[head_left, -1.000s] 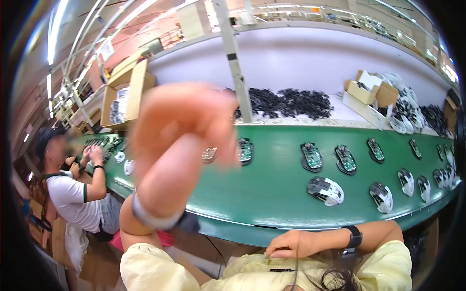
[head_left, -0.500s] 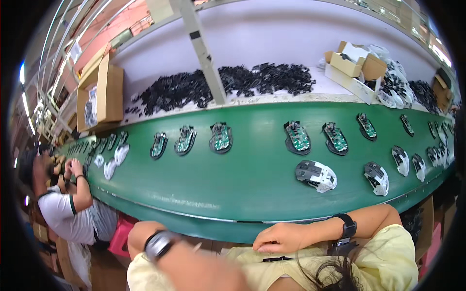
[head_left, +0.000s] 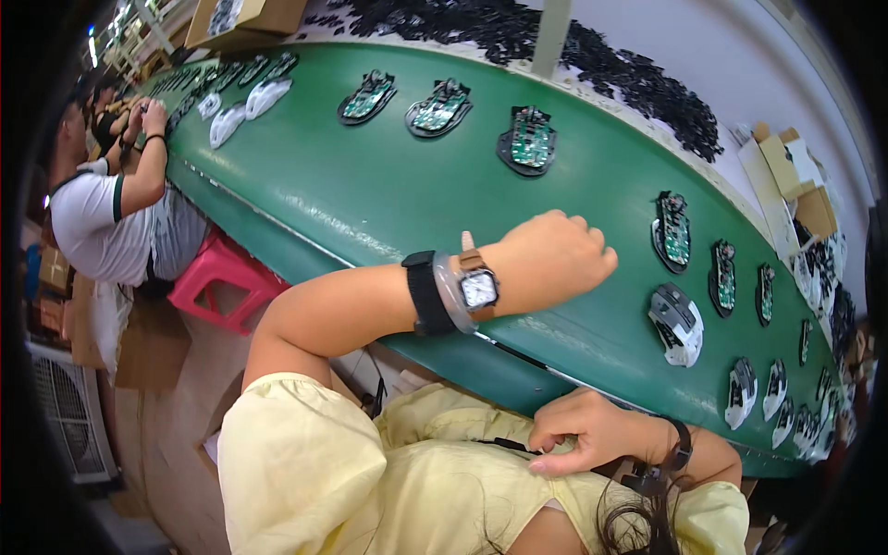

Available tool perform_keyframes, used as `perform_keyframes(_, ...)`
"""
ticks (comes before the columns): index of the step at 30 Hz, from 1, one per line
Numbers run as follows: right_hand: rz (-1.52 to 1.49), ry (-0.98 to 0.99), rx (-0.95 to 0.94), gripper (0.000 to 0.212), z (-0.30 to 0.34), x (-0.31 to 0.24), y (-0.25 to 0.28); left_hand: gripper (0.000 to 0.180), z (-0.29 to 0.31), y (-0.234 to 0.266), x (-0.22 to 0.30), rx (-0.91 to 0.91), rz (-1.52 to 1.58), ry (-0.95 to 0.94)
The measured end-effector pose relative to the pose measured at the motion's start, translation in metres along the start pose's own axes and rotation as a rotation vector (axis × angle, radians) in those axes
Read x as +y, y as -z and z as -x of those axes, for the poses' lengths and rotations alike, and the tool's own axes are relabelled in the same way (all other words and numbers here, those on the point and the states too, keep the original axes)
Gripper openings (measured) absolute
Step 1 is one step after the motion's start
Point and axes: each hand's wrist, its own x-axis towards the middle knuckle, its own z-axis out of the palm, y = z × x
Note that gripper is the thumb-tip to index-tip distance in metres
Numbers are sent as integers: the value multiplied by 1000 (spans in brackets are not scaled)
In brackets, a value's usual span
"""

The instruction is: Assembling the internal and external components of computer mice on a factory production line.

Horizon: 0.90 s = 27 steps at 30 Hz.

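Raised since the earlier frame, the left hand [head_left: 560,262] is over the green desk [head_left: 388,190], left of an uncovered mouse base [head_left: 673,236] and a separate grey-white mouse shell [head_left: 677,324]. Shells are not fitted to bases. Right hand [head_left: 583,430]: near edge, curled. Both grips' contents cannot be told; far-right pieces overlap indistinctly.

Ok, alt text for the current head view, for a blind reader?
The person's left hand reaches over a green table; the right hand is before their yellow top. Mouse bases with circuit boards dot the table, grey-and-white shells lie at right, and a co-worker sits left.
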Motion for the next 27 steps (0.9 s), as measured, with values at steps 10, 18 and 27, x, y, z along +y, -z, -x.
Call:
perform_keyframes(10,19,-34,20,23,-10,4,-5,26,13,-2,5,-127,27,-39)
perform_keyframes(18,48,-13,10,10,-15,1,-2,28,18,1,1,-132,85,-41)
perform_keyframes(27,103,-100,54,9,-23,-2,-5,31,24,5,-6,-189,105,-4)
